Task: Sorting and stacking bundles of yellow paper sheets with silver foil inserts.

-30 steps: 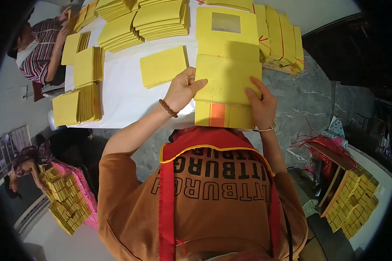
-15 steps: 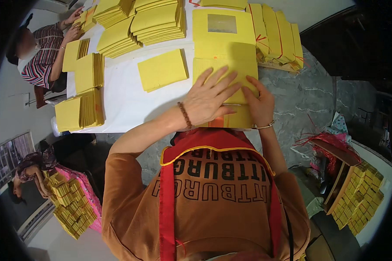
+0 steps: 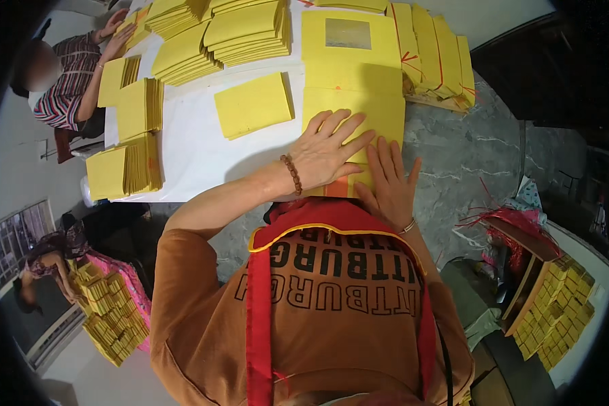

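A yellow paper sheet (image 3: pixel 321 68) with a silvery rectangle near its far end lies at the right side of the white-covered table. My left hand (image 3: pixel 335 145) rests palm down on its near part, fingers stretched out. Close beside it, my right hand (image 3: pixel 389 179) lies flat with fingers spread, across the sheet's near right edge. Both hands hold nothing. A crease runs across the sheet beyond my fingers, and an orange patch (image 3: pixel 337 186) shows at the near edge. To the left lies a folded yellow paper (image 3: pixel 254 105) by itself.
Stacks of folded yellow paper (image 3: pixel 247 34) stand at the far left, with more along the left edge (image 3: pixel 108 169). Bundles tied with red string (image 3: pixel 440 57) sit beyond the right edge. A co-worker's hands (image 3: pixel 118 40) handle yellow paper. Bundled stock (image 3: pixel 555 311) fills the right side.
My right hand has slid down toward the near edge, and its fingers have straightened and flattened. My left hand has stayed nearly in place, fingers still spread.
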A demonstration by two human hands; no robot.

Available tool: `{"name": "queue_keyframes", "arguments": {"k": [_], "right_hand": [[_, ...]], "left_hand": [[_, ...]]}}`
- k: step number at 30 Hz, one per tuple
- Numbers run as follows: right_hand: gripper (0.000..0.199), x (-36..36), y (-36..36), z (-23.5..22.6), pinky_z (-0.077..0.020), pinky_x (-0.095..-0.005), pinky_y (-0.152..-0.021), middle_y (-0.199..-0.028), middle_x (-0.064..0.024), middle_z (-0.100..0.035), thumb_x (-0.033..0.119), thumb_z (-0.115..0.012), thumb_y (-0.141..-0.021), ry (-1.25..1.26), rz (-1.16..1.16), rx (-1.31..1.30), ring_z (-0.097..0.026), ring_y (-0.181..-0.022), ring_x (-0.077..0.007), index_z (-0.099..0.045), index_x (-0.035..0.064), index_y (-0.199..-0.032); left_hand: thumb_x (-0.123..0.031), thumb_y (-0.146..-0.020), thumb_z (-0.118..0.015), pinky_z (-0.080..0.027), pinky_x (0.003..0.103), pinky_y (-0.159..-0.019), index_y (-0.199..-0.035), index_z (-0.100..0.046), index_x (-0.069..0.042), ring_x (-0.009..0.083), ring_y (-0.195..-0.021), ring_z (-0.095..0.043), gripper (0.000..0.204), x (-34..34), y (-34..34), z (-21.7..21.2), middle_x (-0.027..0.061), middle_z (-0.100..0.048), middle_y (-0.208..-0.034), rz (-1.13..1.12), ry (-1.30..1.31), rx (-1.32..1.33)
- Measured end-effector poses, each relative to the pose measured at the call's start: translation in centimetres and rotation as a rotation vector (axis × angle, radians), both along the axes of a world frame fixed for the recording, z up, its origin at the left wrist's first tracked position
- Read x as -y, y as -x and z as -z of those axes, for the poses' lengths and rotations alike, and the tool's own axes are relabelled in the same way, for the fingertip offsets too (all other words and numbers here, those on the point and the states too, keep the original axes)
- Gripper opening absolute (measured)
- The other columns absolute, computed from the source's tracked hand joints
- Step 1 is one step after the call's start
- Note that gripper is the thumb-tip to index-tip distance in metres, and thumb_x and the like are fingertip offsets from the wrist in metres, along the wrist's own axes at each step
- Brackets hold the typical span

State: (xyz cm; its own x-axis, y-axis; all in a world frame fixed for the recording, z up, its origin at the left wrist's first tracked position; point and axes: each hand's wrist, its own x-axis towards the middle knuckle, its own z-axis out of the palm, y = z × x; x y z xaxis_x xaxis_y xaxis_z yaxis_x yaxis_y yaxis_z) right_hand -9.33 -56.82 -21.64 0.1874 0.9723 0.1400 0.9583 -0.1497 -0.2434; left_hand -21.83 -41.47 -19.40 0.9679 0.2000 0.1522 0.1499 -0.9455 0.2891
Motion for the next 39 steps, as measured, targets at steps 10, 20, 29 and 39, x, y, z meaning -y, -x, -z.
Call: {"name": "queue_keyframes", "arguments": {"k": [10, 20, 29, 39], "right_hand": [[0.057, 0.7, -3.0, -0.7, -0.0092, -0.0538, -0.106, -0.144, -0.0152, -0.029, 0.023, -0.056, -0.083, -0.228, 0.034, -1.029, -0.024, -0.134, -0.0318, -0.037, 0.0059, -0.134], [0.047, 0.4, -3.0, 0.0, -0.0122, -0.0547, -0.105, -0.14, -0.0073, -0.037, 0.025, -0.065, -0.077, -0.088, -0.19, -0.278, -0.025, -0.133, -0.0311, -0.055, 0.0134, -0.121], [0.044, 0.3, -3.1, 0.0, -0.0168, -0.0562, -0.102, -0.14, -0.0052, -0.038, 0.026, -0.066, -0.077, -0.066, -0.174, -0.341, -0.025, -0.133, -0.0303, -0.057, 0.0155, -0.119], [0.039, 0.2, -3.6, -0.6, -0.0224, -0.0558, -0.1, -0.134, -0.0047, -0.045, 0.028, -0.065, -0.077, -0.107, -0.214, -0.261, -0.03, -0.131, -0.0294, -0.06, 0.0163, -0.114]], "left_hand": [[-0.013, -0.07, -0.058, -0.046, 0.033, -0.081, -0.121, -0.049, 0.001, 0.0297, -0.101, -0.053, 0.053, 1.1, -1.1, -0.1, 0.0149, -0.055, -0.113, -0.074, -0.31, 0.007], [-0.008, -0.064, -0.066, -0.043, 0.038, -0.091, -0.12, -0.05, -0.003, 0.0286, -0.106, -0.053, 0.058, -9.4, 10.1, 4.1, 0.0134, -0.056, -0.115, -0.402, -0.457, 0.317], [-0.028, -0.077, -0.059, -0.03, 0.045, -0.102, -0.134, -0.035, -0.011, 0.033, -0.125, -0.033, 0.065, -9.3, 12.4, 12.4, 0.0151, -0.033, -0.138, -0.411, -0.186, -0.153], [-0.055, -0.083, -0.046, -0.014, 0.05, -0.107, -0.14, -0.023, -0.01, 0.0366, -0.134, -0.015, 0.076, -9.1, 12.2, 13.2, 0.0189, -0.018, -0.145, -0.451, -0.133, -0.277]]}}
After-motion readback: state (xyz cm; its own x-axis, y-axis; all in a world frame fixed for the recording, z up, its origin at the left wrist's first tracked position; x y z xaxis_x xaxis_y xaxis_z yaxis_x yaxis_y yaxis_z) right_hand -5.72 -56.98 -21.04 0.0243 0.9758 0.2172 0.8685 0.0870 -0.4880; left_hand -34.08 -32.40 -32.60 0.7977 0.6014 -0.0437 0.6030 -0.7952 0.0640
